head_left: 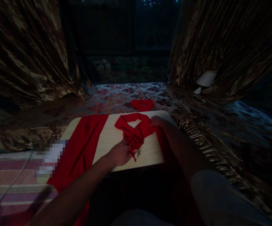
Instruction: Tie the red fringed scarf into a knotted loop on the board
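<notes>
Cloth, one red piece [146, 128] drawn into an open loop, lies between my two hands above the pale tabletop [109, 141]. My left hand [121, 153] is closed about the bunched folds [134, 142] at the near end of that loop, though its fingertips are partly hidden. My right hand [158, 121] is narrowed on the loop's far right edge, gripping it at the fingertips. The loop's opening shows bare wood.

I count one broad red strip [86, 135] lying over the table's left side, well apart from the loop, and more red under my right forearm; I cannot tell whether they join. One smaller red piece [143, 109] lies just beyond the far edge. Farther off stand one white lamp [206, 79] and two curtains [27, 47].
</notes>
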### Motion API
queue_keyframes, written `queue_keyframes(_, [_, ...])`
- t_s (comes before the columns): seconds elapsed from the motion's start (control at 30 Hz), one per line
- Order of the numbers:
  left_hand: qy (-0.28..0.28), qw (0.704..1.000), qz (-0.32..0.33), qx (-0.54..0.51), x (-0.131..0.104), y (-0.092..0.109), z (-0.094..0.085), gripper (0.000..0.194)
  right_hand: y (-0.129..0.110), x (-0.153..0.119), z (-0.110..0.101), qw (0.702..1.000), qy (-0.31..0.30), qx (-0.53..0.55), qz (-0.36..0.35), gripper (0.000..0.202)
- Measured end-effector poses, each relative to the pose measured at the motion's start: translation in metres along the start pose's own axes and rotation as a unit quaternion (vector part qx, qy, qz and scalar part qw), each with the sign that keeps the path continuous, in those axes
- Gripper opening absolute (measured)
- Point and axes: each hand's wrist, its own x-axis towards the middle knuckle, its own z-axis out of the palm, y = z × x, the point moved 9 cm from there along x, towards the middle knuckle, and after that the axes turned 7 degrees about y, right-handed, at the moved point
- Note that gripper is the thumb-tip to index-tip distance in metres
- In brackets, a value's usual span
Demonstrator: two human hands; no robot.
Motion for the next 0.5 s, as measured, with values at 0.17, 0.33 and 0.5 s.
queue_keyframes(0.17, [0.018,0.999,0.042,0.007,-0.007,0.013,0.012,0.042,0.005,-0.005,-0.004,0.998,-0.005,-0.052,0.019,0.028])
queue_keyframes(0.33, [0.133,0.988,-0.076,-0.005,-0.009,-0.026,-0.012,0.044,0.01,-0.025,-0.012,0.996,0.026,-0.081,0.023,0.041])
queue_keyframes(0.5, [0.196,0.953,-0.232,0.018,0.002,-0.098,-0.028,0.043,0.01,-0.064,-0.033,0.98,0.149,-0.12,0.06,0.038])
